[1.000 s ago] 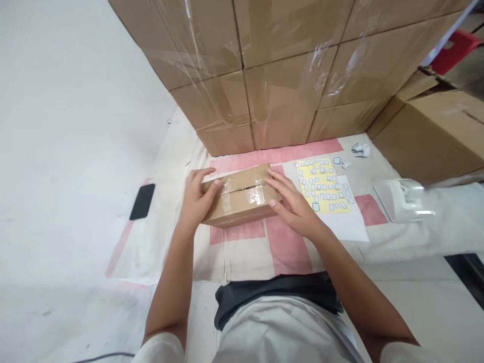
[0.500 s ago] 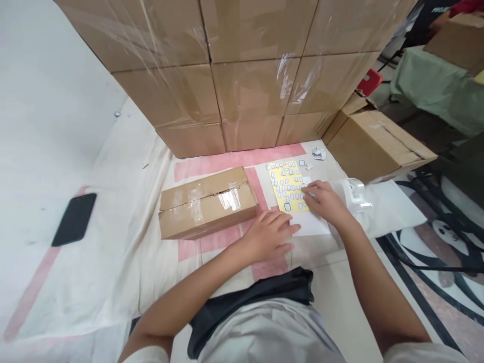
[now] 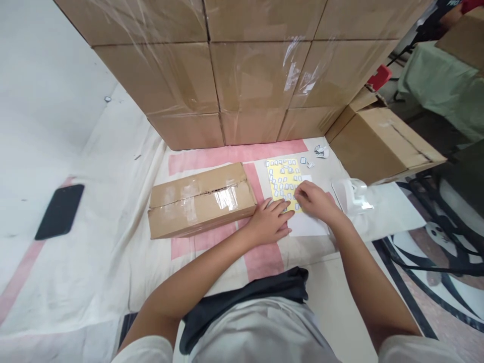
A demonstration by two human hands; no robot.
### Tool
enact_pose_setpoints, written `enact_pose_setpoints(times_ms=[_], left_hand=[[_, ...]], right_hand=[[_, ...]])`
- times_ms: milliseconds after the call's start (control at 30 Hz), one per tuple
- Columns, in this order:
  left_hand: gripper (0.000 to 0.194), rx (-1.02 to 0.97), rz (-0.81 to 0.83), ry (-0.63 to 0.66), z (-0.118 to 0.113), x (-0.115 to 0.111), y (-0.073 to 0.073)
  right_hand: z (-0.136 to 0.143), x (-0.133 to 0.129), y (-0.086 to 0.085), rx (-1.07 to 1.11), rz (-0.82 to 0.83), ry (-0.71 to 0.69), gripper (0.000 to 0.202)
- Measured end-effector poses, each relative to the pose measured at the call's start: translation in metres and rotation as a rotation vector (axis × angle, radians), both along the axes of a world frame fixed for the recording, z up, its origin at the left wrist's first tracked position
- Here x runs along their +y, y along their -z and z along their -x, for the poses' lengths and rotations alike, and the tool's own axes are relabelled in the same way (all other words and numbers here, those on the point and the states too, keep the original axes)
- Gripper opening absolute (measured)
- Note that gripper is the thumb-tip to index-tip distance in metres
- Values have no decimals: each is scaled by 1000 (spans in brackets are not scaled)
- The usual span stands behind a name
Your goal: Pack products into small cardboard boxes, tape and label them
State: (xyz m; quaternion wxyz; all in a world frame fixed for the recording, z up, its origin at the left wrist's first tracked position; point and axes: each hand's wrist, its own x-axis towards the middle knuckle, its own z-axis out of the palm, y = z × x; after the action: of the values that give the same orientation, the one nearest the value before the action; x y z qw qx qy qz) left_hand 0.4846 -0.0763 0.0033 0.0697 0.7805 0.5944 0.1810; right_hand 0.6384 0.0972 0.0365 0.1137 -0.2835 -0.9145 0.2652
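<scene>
A yellow sheet (image 3: 282, 177) dotted with small white, dark-edged pieces lies on the cloth, over a larger white sheet (image 3: 309, 227). My left hand (image 3: 269, 223) rests with fingers spread, its fingertips at the yellow sheet's lower left corner. At the lower right of the same sheet, my right hand (image 3: 315, 200) has its fingertips pinched together; whatever is between them is too small to make out. A taped cardboard box (image 3: 200, 201) lies just left of my left hand.
Plastic-wrapped stacked cartons (image 3: 249, 75) form a wall behind the sheets. Another cardboard box (image 3: 389, 141) stands at right, with a clear plastic roll-like item (image 3: 355, 196) before it. Crumpled scraps (image 3: 321, 151) lie beyond the sheet. A black phone (image 3: 60, 212) lies far left.
My left hand has moved up onto the yellow sheet's lower corner. My right hand has shifted slightly left and down over the sheet, its fingers drawing together. The camera view has tilted a little.
</scene>
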Motion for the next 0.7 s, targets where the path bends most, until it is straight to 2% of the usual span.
enact_pose_setpoints(times_ms=[133, 200, 367, 433, 500, 567, 600, 633, 700], left_hand=[[49, -5, -28, -4, 1, 0, 0], [49, -2, -51, 1, 1, 0, 1], [41, 27, -122, -7, 0, 2, 4], [32, 65, -202, 15, 0, -2, -1], [22, 149, -394, 61, 2, -15, -14], [14, 234, -629, 42, 10, -36, -36], [14, 248, -695, -30, 18, -48, -49], [19, 243, -722, -157, 27, -62, -63], [42, 279, -655, -468, 50, -87, -87]], right_hand=[[-2, 1, -2, 76, 41, 161, 10], [-1, 1, -4, 158, 73, 186, 10], [31, -10, -21, 371, 25, -43, 10], [52, -17, -28, 407, 89, -121, 12], [74, -24, -31, 448, 253, -199, 14], [91, -30, -29, 473, 443, -286, 17], [97, -33, -25, 472, 528, -324, 18], [102, -35, -21, 465, 602, -354, 19], [106, -40, -12, 441, 714, -390, 18]])
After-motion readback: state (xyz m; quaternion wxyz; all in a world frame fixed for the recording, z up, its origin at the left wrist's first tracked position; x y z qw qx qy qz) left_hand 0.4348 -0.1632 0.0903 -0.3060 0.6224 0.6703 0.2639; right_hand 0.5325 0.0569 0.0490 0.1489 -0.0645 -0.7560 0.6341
